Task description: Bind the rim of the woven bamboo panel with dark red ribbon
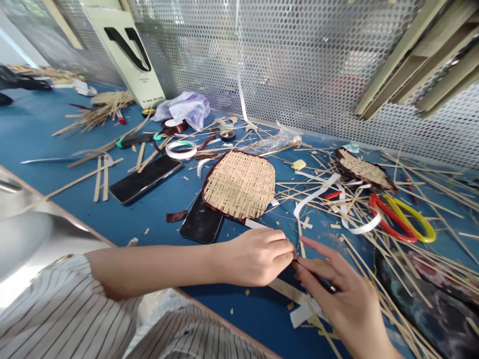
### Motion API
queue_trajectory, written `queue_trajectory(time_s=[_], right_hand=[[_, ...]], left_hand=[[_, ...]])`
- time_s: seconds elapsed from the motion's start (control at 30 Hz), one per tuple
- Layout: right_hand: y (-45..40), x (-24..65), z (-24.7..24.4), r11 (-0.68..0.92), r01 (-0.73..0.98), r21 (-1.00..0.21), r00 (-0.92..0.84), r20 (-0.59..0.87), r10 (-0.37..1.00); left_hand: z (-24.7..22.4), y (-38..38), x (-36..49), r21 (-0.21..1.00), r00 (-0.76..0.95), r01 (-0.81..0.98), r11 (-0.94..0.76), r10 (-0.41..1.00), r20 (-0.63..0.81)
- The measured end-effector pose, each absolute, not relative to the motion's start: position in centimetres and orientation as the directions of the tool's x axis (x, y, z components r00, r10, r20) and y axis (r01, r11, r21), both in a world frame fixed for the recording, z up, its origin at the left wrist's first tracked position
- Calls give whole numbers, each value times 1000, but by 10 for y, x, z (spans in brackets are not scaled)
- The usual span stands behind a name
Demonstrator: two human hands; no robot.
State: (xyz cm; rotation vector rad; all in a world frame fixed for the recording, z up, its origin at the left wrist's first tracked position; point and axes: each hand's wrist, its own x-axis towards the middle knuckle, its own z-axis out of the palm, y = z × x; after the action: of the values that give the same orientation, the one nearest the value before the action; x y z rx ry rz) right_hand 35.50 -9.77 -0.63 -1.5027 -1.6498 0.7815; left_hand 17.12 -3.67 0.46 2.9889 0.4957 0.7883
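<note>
My left hand [258, 255] is closed, its fingers pinched together at the front of the table. The tip of my right hand [333, 284] meets it, thumb and middle finger pinching a small dark piece too tiny to make out, while the index finger stretches out. Just beyond my left hand lies a woven bamboo panel [241, 184] with a dark brown taped edge. It partly covers a black phone [201, 219]. Thin bamboo strips [359, 259] and white tape pieces [305, 311] lie beside and under my right hand.
A second phone [145, 179], a white tape roll [181, 149] and a green-black cutter [138, 140] lie left. Red-and-yellow-handled scissors [392, 219] and a smaller woven piece [364, 168] are right. Behind stand a perforated metal screen [299, 65] and a pale box [125, 60].
</note>
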Motion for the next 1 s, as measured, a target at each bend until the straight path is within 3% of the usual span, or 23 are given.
queue_trajectory(time_s=[0.17, 0.33, 0.47, 0.67, 0.83, 1.0], right_hand=[[-102, 352, -6, 260, 530, -807, -104, 242, 965], [-106, 353, -3, 229, 482, -846, -29, 246, 969], [-106, 356, -3, 164, 500, -850, 38, 211, 977], [-101, 357, -5, 247, 558, -792, -43, 270, 962], [-100, 358, -4, 331, 659, -676, -103, 355, 929], [-100, 359, -10, 381, 631, -676, -135, 389, 912]], left_hand=[[3, -37, 172, 231, 810, 274, -933, 354, 467], [3, -37, 172, 339, 730, 294, -894, 439, 523], [3, -38, 171, 325, 706, 284, -902, 426, 565], [5, -39, 171, 283, 727, 289, -915, 402, 557], [7, -38, 172, 171, 772, 269, -948, 319, 551], [6, -41, 172, 71, 808, 276, -959, 271, 524]])
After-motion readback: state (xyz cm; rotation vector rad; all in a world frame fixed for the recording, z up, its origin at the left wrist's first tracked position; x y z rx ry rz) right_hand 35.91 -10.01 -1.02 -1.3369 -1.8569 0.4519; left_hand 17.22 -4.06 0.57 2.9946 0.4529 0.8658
